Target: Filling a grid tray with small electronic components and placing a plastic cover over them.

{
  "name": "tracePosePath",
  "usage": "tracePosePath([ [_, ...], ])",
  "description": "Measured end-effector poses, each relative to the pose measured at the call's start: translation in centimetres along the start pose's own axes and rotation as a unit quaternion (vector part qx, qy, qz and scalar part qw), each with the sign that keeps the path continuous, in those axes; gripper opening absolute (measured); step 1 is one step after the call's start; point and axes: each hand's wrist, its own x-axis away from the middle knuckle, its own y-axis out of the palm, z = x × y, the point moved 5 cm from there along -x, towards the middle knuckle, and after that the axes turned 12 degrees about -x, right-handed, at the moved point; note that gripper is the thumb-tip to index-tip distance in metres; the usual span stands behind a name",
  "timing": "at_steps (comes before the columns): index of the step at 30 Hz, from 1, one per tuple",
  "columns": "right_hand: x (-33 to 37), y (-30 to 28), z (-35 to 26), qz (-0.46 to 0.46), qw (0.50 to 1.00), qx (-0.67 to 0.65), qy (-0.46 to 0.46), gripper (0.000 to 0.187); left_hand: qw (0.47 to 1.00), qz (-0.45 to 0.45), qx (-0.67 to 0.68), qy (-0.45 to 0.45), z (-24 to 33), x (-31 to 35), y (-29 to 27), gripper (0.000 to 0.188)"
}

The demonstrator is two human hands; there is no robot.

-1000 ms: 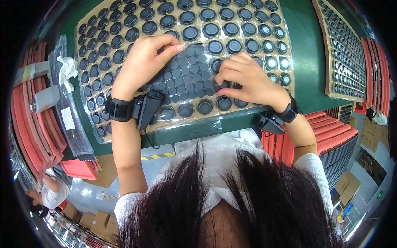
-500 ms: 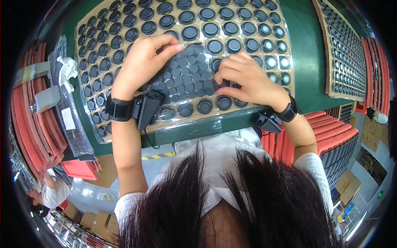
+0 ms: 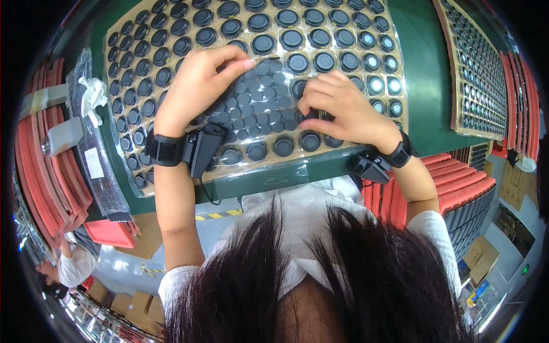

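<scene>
A clear sheet of small dark grey round pads (image 3: 251, 106) lies over a large tray (image 3: 269, 159) filled with rows of black round caps. My left hand (image 3: 203, 83) is closed, thumb and forefinger pinching the sheet's upper left edge. At the sheet's right edge, my right hand (image 3: 343, 108) is curled with thumb and fingers drawn together over a black cap. Whatever lies between those fingertips is too hidden to make out. Several caps on the tray's right side show pale, shiny tops. Black straps with small devices sit on both my wrists.
The tray rests on a green table (image 3: 426, 74). Another tray of caps (image 3: 474, 74) stands at the right edge. Red trays are stacked at left (image 3: 48, 154) and lower right (image 3: 446, 177). Crumpled white material (image 3: 92, 100) lies on a plastic-wrapped item (image 3: 100, 166). A person (image 3: 74, 266) is far left.
My two hands and the sheet stay almost in place. At the far left, the other person's hand has moved up slightly.
</scene>
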Motion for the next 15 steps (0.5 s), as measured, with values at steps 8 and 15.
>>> tracePosePath([
  [8, 0.04, 0.0, 0.05, 0.003, 1.0, -0.005, -0.001, 0.023, 1.0, -0.006, 0.004, -0.007, 0.05, -0.01, 0.0, 0.02],
  [15, 0.02, 0.0, 0.1, 0.002, 1.0, -0.015, 0.0, 0.023, 1.0, -0.008, -0.001, -0.01, 0.0, 0.02, -0.05, 0.02],
])
